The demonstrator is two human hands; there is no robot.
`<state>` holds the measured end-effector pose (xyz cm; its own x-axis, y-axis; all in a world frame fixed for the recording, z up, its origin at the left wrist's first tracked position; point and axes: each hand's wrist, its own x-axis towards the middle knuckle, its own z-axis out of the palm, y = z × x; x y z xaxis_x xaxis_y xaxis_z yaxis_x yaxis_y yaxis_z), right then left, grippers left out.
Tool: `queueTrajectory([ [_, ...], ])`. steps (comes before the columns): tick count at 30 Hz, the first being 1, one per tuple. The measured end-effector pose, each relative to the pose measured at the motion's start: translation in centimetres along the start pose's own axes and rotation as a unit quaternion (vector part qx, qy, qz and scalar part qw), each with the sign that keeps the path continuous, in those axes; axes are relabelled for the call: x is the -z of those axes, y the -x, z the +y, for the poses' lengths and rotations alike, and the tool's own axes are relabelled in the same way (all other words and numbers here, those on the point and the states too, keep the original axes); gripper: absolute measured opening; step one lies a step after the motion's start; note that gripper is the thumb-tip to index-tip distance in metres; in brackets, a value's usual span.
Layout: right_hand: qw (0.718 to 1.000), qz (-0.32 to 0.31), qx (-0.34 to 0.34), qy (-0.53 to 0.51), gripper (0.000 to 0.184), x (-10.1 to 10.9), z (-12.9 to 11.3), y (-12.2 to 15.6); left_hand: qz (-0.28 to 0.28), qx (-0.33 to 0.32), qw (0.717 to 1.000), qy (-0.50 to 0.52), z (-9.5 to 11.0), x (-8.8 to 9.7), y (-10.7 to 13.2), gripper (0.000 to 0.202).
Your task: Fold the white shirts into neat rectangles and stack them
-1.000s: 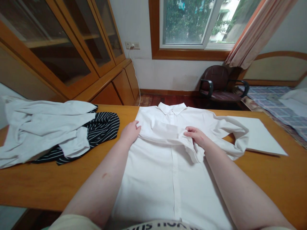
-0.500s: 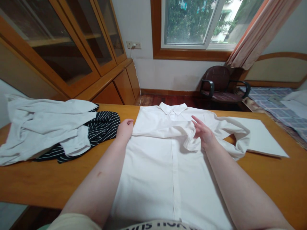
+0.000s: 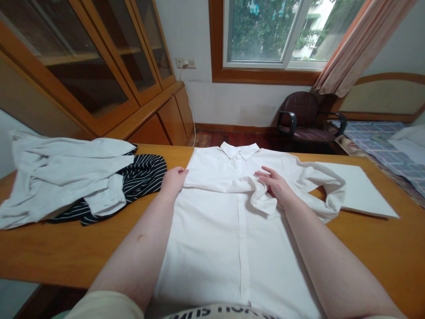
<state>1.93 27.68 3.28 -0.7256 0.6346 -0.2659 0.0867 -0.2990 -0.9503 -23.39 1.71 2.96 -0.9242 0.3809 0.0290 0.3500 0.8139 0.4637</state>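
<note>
A white collared shirt (image 3: 229, 239) lies flat on the wooden table (image 3: 66, 252), collar at the far side. Its left sleeve is folded across the chest. My left hand (image 3: 173, 179) rests at the shirt's left edge near the shoulder, fingers curled on the fold. My right hand (image 3: 274, 186) lies on the folded sleeve's cuff near the chest, fingers stretched out and flat. The other sleeve (image 3: 323, 186) is bunched to the right.
A heap of white garments (image 3: 59, 177) over a black striped one (image 3: 142, 175) sits at the table's left. A flat white board (image 3: 361, 190) lies at the right. Beyond are wooden cabinets (image 3: 99, 66), a dark armchair (image 3: 302, 117), a window and a bed.
My right hand let go of the sleeve cuff and now lies flat on it. My left hand slid out to the shirt's left edge. The sleeve lies flatter across the chest.
</note>
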Motion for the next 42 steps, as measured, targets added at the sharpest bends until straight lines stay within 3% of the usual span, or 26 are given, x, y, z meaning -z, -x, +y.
queueTrajectory([
  [5,0.999,-0.017,-0.024,0.014,0.054,0.3,0.3,-0.2,0.022,0.010,1.000,0.014,-0.7,0.0,-0.4,0.031],
  [10,0.994,0.001,-0.020,0.103,0.044,0.4,0.9,-0.4,0.040,0.031,0.999,-0.012,-0.6,-0.2,-0.1,0.026],
  [15,0.994,-0.042,0.016,0.104,0.038,-0.2,0.7,0.1,0.108,-0.055,0.990,-0.067,1.7,0.7,1.6,0.027],
  [18,0.991,-0.030,0.027,0.128,0.036,-0.3,0.7,0.2,0.048,-0.061,0.986,-0.149,4.0,1.7,1.7,0.033],
  [21,0.988,-0.036,0.028,0.148,0.035,-0.2,0.9,0.2,-0.036,-0.071,0.978,-0.191,6.5,2.1,0.1,0.035],
  [23,0.988,-0.051,0.024,0.143,0.034,-0.1,1.0,0.2,-0.061,-0.107,0.978,-0.166,7.7,1.4,-1.3,0.031],
  [25,0.990,-0.060,0.015,0.126,0.034,0.0,1.0,0.2,-0.052,-0.129,0.982,-0.126,8.1,-0.1,-2.3,0.031],
  [30,0.997,-0.068,-0.015,0.036,0.037,0.2,0.6,0.4,-0.001,-0.134,0.984,-0.117,6.6,-3.5,-3.1,0.039],
  [32,0.998,-0.064,-0.016,0.009,0.038,0.3,0.4,0.4,0.010,-0.120,0.987,-0.111,5.8,-3.8,-3.5,0.044],
  [36,0.998,-0.065,-0.008,-0.017,0.041,0.3,0.1,0.3,0.059,-0.028,0.996,-0.064,4.2,-3.4,-4.8,0.051],
  [42,0.996,-0.076,-0.003,-0.037,0.043,0.5,0.2,0.3,0.020,-0.004,1.000,0.003,2.4,-3.2,-6.5,0.020],
])
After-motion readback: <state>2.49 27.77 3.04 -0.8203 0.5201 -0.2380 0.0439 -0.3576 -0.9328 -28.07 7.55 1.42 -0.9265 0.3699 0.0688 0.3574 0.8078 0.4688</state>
